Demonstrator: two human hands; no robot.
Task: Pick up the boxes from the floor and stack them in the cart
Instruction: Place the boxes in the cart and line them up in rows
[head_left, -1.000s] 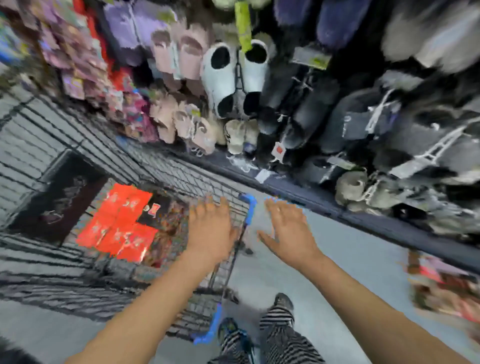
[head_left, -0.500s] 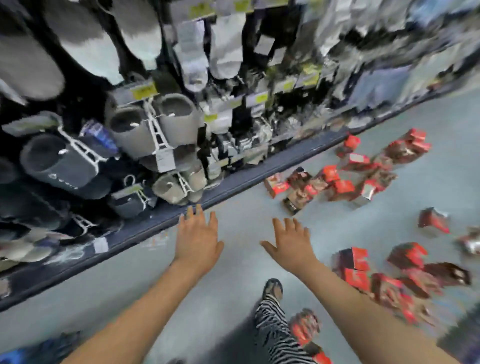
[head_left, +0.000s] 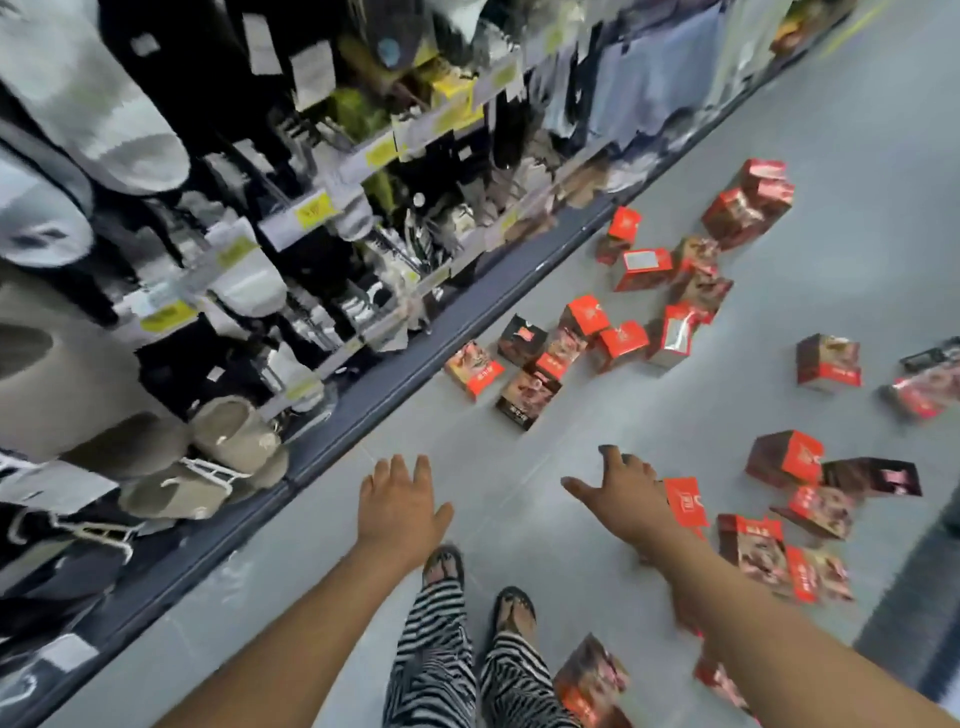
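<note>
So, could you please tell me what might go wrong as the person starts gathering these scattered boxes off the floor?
1. A red box lies right beside the sandalled feet; a step could crush it or cause a trip.
2. The boxes lie scattered and tilted; the left hand and right hand, both empty, may drop some if grabbing several.
3. The cart is out of view, so loading means turning round.

— Where's it looking from?
— Up on the person's head, aimed forward and steeply down at the floor (head_left: 511, 519), tilted; shelving (head_left: 311, 218) runs along the left, boxes (head_left: 621, 345) lie right.
— Close?
— Close enough; their own feet (head_left: 444, 564) sit near the bottom edge.
</note>
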